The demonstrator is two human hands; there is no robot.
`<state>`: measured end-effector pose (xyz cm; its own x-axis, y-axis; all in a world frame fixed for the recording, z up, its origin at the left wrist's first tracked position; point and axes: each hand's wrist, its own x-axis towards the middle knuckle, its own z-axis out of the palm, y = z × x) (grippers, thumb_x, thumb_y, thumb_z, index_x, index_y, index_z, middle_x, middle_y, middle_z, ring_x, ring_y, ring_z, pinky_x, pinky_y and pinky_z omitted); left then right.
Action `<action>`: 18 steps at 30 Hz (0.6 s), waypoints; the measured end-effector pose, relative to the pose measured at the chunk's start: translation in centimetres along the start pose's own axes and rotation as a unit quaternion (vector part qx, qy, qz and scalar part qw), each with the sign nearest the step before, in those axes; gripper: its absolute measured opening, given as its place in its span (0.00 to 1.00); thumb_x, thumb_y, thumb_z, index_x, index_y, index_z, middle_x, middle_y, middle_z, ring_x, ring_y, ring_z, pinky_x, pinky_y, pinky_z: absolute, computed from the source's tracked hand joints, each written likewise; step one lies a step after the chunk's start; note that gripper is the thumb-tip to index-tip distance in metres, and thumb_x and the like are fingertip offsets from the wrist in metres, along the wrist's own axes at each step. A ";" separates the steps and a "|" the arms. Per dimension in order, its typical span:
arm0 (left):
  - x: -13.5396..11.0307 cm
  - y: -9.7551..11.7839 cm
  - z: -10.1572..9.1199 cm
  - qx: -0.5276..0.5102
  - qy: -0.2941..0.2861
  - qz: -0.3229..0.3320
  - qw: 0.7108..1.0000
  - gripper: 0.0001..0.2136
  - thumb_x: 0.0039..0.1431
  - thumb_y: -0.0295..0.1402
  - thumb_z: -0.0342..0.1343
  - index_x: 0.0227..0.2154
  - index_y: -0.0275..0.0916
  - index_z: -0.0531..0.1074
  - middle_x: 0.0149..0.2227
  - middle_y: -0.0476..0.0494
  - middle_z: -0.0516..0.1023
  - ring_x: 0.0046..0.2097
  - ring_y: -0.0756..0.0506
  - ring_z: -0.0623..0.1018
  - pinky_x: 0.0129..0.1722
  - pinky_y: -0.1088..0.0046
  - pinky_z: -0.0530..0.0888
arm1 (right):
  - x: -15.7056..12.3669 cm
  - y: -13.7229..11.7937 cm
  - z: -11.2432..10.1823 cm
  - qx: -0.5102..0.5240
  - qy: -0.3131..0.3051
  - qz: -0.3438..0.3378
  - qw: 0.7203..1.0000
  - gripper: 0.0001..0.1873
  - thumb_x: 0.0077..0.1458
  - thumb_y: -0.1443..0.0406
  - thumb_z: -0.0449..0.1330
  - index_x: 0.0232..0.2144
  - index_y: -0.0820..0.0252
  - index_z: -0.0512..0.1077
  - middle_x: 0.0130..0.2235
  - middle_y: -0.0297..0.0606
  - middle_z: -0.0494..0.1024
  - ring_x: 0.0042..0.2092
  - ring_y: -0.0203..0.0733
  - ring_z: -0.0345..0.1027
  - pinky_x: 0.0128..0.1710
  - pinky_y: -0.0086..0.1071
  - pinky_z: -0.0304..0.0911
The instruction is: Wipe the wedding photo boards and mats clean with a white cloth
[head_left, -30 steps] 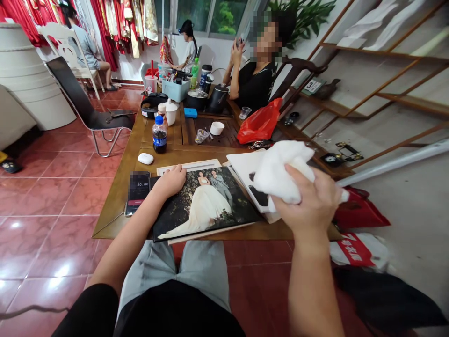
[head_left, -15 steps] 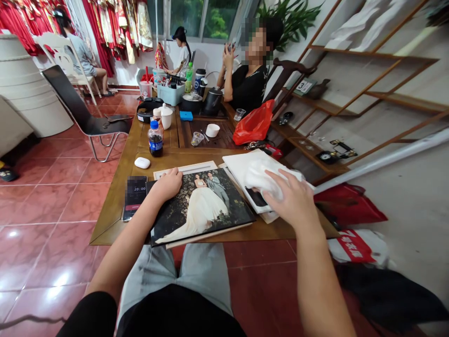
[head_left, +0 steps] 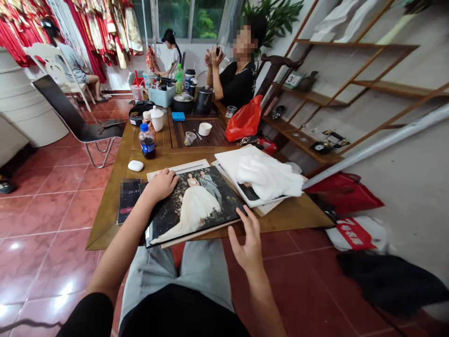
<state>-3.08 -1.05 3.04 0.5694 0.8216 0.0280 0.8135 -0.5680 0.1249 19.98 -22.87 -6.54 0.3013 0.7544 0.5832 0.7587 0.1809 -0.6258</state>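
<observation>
Looking down past my knees, I see my left hand (head_left: 161, 185) resting palm-down on the top edge of a wedding photo album (head_left: 194, 206), fingers together and slightly curled, gripping nothing, with my forearm reaching diagonally up from the lower left. The album lies on a wooden table (head_left: 291, 216), just in front of my grey shorts (head_left: 206, 271). My right hand (head_left: 247, 244) is raised palm-inward beside the album's lower right corner, fingers spread and holding nothing; its fingertips (head_left: 246, 211) are at the album's edge, though I cannot tell whether they touch it. Beyond that hand, a crumpled white cloth (head_left: 268, 177) lies on a white-covered album (head_left: 228, 161). Left of my left hand lies a smartphone (head_left: 128, 200), and beyond it sit white earbuds case (head_left: 135, 165) and a cola bottle (head_left: 147, 141).
</observation>
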 end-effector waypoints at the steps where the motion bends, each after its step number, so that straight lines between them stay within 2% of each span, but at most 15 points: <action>1: 0.1 -0.1 0.0 -0.009 -0.001 -0.003 1.000 0.18 0.76 0.39 0.39 0.50 0.36 0.72 0.50 0.35 0.76 0.54 0.38 0.77 0.56 0.60 0.73 | -0.1 0.0 0.2 0.006 0.004 0.004 1.000 0.29 0.66 0.62 0.57 0.68 0.50 0.62 0.68 0.49 0.63 0.68 0.55 0.60 0.64 0.56 0.64; 5: 0.8 -0.3 -0.2 -0.024 -0.015 -0.017 0.999 0.18 0.76 0.42 0.39 0.50 0.40 0.71 0.48 0.36 0.77 0.51 0.38 0.79 0.54 0.61 0.73 | -0.2 0.0 0.3 0.023 0.022 0.013 0.999 0.27 0.67 0.62 0.57 0.67 0.49 0.64 0.67 0.48 0.65 0.67 0.53 0.62 0.64 0.55 0.64; 10: 1.1 0.0 -0.5 -0.040 -0.031 -0.039 0.998 0.20 0.75 0.46 0.39 0.50 0.39 0.70 0.51 0.36 0.79 0.54 0.39 0.79 0.55 0.64 0.73 | 0.2 -0.4 0.2 0.048 0.057 0.027 0.997 0.23 0.68 0.62 0.57 0.63 0.50 0.70 0.65 0.47 0.70 0.65 0.51 0.66 0.63 0.51 0.66; 14: 1.0 0.3 -1.1 -0.016 -0.040 -0.057 0.997 0.23 0.75 0.48 0.37 0.50 0.38 0.72 0.52 0.34 0.79 0.54 0.38 0.80 0.55 0.63 0.73 | 0.6 -1.0 0.3 0.070 0.083 0.040 0.993 0.22 0.67 0.61 0.58 0.61 0.53 0.73 0.64 0.49 0.72 0.64 0.52 0.68 0.62 0.51 0.68; 18: 1.0 0.7 -2.1 0.009 -0.040 -0.070 0.997 0.25 0.75 0.50 0.34 0.52 0.41 0.72 0.52 0.35 0.80 0.53 0.37 0.81 0.52 0.61 0.75 | 0.6 -1.2 0.5 0.088 0.104 0.053 0.989 0.21 0.66 0.60 0.60 0.59 0.55 0.74 0.62 0.51 0.73 0.62 0.52 0.70 0.61 0.51 0.70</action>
<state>-2.20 -0.54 5.23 0.4579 0.8865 -0.0671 0.8868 -0.4502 0.1043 18.95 -22.35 -5.71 0.4997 0.6321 0.5922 0.6094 0.2293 -0.7590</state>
